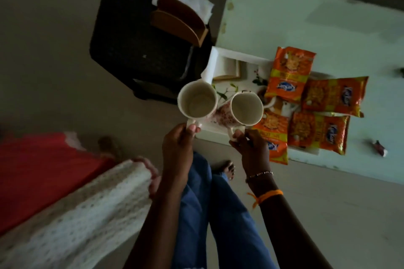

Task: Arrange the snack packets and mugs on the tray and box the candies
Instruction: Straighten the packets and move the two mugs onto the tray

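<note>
The left hand (178,137) has its grip pinched on the handle of one mug (196,100), and the right hand (247,144) pinches the handle of the other mug (246,108); both hang over the tray (215,59) at its 7 o'clock corner on the worktop (284,17). To seat them well, I would lower each upright onto bare tray floor toward 10 o'clock, clear of the snack packets (290,72) filling the 3 o'clock side. The mugs look hard, glazed and round, the packets glossy, crinkled foil.
</note>
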Available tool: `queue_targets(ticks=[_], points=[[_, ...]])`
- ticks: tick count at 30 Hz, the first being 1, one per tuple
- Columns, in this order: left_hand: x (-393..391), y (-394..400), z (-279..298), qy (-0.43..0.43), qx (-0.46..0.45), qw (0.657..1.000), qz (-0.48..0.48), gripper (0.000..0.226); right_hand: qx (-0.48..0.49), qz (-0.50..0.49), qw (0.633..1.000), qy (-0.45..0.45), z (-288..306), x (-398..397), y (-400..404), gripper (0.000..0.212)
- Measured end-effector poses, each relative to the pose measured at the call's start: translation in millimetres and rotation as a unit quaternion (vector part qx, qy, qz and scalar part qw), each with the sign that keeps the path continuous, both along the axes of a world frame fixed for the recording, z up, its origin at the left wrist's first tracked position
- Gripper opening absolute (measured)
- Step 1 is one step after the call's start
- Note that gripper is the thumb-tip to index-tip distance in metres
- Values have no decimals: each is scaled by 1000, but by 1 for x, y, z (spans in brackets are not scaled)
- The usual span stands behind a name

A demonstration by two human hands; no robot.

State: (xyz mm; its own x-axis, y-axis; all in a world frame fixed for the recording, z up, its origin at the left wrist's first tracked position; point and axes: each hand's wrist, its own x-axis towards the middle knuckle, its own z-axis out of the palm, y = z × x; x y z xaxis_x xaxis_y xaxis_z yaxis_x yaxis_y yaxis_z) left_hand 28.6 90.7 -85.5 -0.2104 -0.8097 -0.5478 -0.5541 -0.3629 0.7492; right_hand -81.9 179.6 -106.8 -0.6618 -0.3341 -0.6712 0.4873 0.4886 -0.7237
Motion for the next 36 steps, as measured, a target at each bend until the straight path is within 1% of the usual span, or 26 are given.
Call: queue_targets(ticks=[3, 4, 6, 8, 11, 13, 16, 18, 20, 27, 31, 32, 34, 36], points=[[-11, 14, -13, -16, 10, 999, -33, 25, 31, 2, 1000, 1, -11, -11, 17, 15], [-15, 17, -18, -18, 10, 999, -39, 25, 29, 0, 1000, 0, -15, -14, 21, 15], [-20, 20, -28, -17, 8, 999, -45, 24, 25, 2, 1000, 0, -21, -18, 27, 8], [-23, 22, -39, -23, 1, 998, -52, 25, 31, 6, 999, 6, -28, -21, 30, 21], [-23, 27, -49, -40, 0, 997, -60, 26, 41, 9, 999, 19, -33, -21, 34, 27], [-23, 30, -54, -45, 7, 997, -58, 27, 55, 15, 997, 53, -37, -18, 35, 33], [-24, 34, -57, -55, 11, 996, -62, 27, 91, 49, 989, 107, -45, -11, 37, 17], [-25, 34, -58, -56, 6, 996, -70, 28, 120, 71, 981, 137, -51, -5, 38, 23], [-26, 32, -59, -61, -5, 995, -83, 29, 128, 76, 977, 152, -55, -2, 40, 23], [-25, 34, -62, -85, -16, 989, -123, 27, 165, 110, 972, 125, -57, -7, 38, 28], [-28, 31, -61, -92, 5, 988, -125, 30, 172, 133, 970, 112, -54, -12, 36, 28], [-27, 31, -61, -92, 9, 988, -124, 31, 170, 129, 971, 109, -53, -13, 37, 29], [-26, 30, -59, -96, 4, 988, -118, 30, 162, 88, 977, 104, -48, -18, 37, 28], [-23, 27, -55, -93, 0, 992, -81, 26, 169, 54, 977, 116, -40, -21, 36, 26]])
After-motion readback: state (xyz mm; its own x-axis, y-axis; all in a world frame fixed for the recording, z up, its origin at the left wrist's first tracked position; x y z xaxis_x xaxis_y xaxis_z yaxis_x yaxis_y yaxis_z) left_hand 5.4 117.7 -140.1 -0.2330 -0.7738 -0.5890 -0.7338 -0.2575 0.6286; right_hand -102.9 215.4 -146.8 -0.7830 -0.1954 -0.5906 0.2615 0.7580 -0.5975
